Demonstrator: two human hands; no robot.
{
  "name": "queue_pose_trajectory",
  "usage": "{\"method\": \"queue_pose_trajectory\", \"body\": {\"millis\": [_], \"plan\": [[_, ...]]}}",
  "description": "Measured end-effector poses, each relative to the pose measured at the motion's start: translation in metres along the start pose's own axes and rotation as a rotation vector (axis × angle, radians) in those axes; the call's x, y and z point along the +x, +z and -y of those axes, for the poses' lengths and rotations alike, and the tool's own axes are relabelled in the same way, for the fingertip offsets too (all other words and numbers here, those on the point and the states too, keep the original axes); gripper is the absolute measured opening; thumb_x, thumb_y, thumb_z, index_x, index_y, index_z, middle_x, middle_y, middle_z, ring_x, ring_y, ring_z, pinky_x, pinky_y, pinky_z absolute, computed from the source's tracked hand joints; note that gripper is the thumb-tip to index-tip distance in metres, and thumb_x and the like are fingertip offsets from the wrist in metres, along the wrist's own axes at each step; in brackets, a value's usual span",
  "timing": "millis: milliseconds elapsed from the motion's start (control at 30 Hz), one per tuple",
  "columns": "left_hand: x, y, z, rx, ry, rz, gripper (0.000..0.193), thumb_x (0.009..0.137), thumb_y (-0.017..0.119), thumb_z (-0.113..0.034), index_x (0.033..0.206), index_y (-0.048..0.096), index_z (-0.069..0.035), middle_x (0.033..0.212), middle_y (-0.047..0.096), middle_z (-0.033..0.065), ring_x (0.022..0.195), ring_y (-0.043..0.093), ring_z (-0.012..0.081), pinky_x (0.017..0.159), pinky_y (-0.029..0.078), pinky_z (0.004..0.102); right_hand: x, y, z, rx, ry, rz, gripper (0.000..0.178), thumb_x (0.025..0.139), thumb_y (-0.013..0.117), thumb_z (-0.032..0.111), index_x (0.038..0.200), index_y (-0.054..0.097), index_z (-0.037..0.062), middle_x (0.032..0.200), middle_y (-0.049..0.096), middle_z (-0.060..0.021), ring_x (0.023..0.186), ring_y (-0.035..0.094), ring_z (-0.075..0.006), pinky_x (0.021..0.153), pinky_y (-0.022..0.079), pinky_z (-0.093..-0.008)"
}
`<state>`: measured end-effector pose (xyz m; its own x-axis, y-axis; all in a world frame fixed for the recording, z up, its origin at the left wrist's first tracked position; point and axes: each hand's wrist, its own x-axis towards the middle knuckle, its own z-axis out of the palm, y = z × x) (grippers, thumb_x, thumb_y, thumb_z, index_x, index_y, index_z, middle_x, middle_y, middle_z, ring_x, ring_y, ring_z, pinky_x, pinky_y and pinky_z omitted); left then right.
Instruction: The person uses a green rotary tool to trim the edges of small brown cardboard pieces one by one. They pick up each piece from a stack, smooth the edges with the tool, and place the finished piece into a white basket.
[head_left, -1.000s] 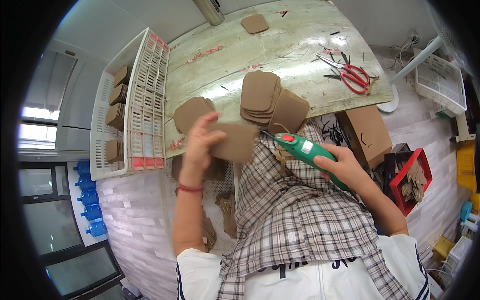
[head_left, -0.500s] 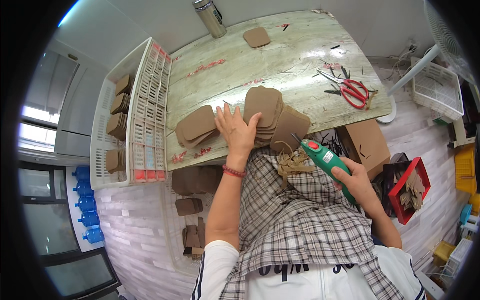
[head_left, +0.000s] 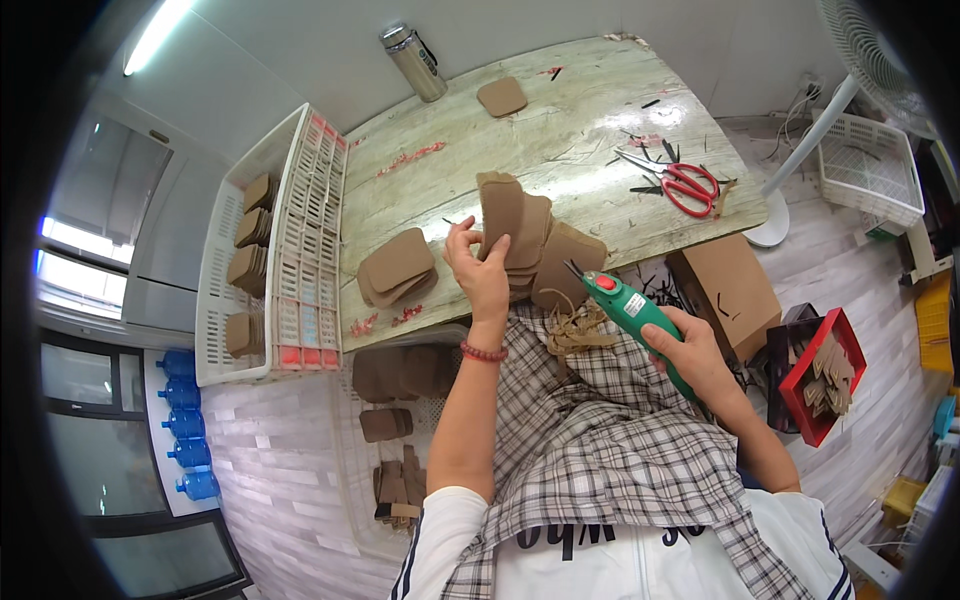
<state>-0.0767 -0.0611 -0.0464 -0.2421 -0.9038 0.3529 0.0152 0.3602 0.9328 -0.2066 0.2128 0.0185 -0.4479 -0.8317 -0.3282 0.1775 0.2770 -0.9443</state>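
My left hand [head_left: 477,277] grips the edge of a brown rounded pad [head_left: 501,213], tilting it up from the fanned stack of pads [head_left: 534,228] at the table's near edge. Another small stack of pads [head_left: 397,264] lies to the left of that hand. In my right hand [head_left: 697,362] is a green handheld electric cutter [head_left: 628,309] with a red button, its tip beside the rightmost pads [head_left: 570,262] but apart from my left hand. Tan trimmed strips [head_left: 580,333] lie on my checked apron [head_left: 590,440].
Red-handled scissors [head_left: 690,187] and dark scraps lie on the table's right. A single pad [head_left: 502,97] and a steel flask [head_left: 415,65] are at the back. White crates [head_left: 318,240] with pads stand left; a cardboard box [head_left: 733,290] and red-rimmed tray [head_left: 822,430] are right.
My left hand, flat and spread between the stacks before, has closed on a pad and raised it off the right-hand stack. The cutter has shifted slightly left. The view has moved a little.
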Motion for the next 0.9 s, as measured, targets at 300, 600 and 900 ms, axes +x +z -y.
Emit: {"method": "queue_pose_trajectory", "body": {"millis": [300,600,900], "plan": [[-0.027,0.019,-0.077,-1.109,-0.429,-0.083,0.036,0.089,0.062,0.004,0.122,0.05,-0.003,0.12,0.06,0.0085,0.111,0.059,0.022,0.099,0.048,0.0356,-0.001,0.011,0.018,0.041,-0.117,-0.06,0.034,0.091,0.066,0.026,0.111,0.062,-0.0009,0.075,0.057,0.0006,0.061,0.053,-0.0052,0.054,0.045,-0.0217],[-0.033,0.035,-0.082,-1.319,-0.479,-0.038,0.04,0.088,0.063,0.002,0.125,0.052,-0.005,0.122,0.06,0.0071,0.115,0.057,0.0231,0.103,0.046,0.0389,-0.007,0.018,0.033,0.102,-0.157,-0.055,0.034,0.091,0.067,0.027,0.11,0.062,-0.001,0.074,0.056,0.0003,0.06,0.051,-0.0053,0.053,0.044,-0.0216],[-0.051,0.051,-0.077,-1.299,-0.553,0.023,0.042,0.089,0.059,0.005,0.128,0.051,-0.008,0.125,0.059,0.0069,0.114,0.057,0.0221,0.099,0.048,0.0375,-0.004,0.016,0.041,0.063,-0.197,-0.134,0.037,0.091,0.067,0.03,0.109,0.063,-0.0017,0.073,0.057,0.0001,0.058,0.051,-0.0051,0.052,0.044,-0.0215]]}}
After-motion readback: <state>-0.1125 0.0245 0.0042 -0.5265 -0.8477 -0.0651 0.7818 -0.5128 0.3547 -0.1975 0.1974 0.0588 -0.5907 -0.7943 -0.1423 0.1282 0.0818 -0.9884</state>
